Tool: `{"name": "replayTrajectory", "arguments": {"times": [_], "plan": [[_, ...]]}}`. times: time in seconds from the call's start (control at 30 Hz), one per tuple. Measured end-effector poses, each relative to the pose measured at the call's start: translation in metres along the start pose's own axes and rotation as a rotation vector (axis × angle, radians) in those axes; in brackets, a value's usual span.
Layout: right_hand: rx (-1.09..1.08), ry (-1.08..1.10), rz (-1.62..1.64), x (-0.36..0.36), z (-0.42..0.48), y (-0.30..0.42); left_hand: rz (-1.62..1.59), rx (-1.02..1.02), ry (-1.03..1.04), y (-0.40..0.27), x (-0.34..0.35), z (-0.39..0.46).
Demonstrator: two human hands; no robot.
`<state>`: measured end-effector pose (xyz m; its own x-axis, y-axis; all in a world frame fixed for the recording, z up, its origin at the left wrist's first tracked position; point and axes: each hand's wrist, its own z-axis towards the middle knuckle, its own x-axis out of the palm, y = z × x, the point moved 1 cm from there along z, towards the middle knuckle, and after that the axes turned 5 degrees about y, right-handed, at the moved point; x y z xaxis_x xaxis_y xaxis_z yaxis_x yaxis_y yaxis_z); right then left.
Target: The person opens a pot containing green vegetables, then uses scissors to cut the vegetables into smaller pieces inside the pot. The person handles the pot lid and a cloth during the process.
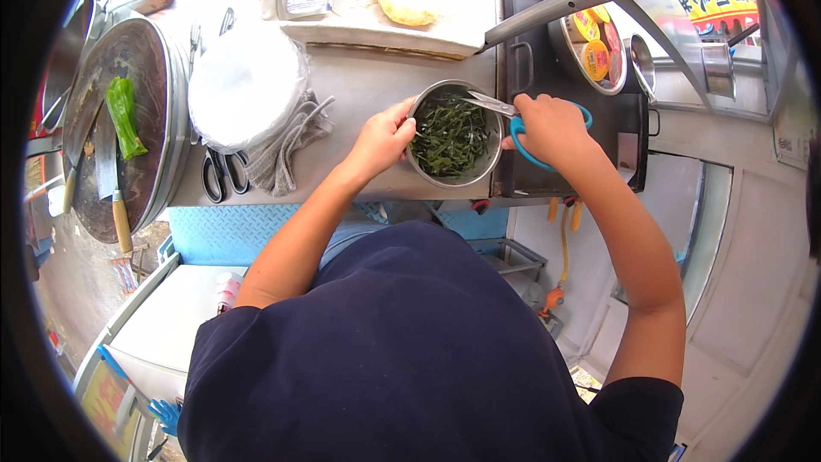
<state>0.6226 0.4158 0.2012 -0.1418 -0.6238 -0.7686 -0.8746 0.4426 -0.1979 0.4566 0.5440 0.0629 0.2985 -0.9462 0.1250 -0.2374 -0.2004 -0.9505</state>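
Note:
A round steel bowl stands at the front of the steel counter, holding dark green shredded leaves, perhaps seaweed. My left hand grips its left rim, thumb over the edge. In my right hand is a pair of scissors with turquoise handles. Their blades reach over the bowl's upper right rim, tips above the leaves. Whether the blades are parted is hard to make out.
At left, a round chopping board carries a green pepper and knives. Black-handled scissors lie beside a grey cloth glove and a plastic-wrapped white stack. A black griddle sits at right, below a metal frame bar.

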Motion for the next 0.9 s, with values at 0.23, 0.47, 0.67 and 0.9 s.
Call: {"name": "replayTrajectory", "arguments": {"times": [0.23, 0.47, 0.67, 0.9], "plan": [[0.008, 0.396, 0.213, 0.01, 0.052, 0.037, 0.064, 0.002, 0.016, -0.003, -0.002, 0.005], [-0.097, 0.437, -0.032, -0.021, 0.011, 0.017, 0.116, 0.024, -0.018, 0.004, 0.001, 0.008], [-0.045, 0.351, 0.007, -0.022, 0.044, 0.029, 0.162, 0.078, -0.043, -0.001, 0.005, 0.011], [-0.224, 0.535, -0.096, -0.012, 0.043, 0.06, 0.307, 0.231, -0.162, 0.01, 0.005, 0.015]]}}
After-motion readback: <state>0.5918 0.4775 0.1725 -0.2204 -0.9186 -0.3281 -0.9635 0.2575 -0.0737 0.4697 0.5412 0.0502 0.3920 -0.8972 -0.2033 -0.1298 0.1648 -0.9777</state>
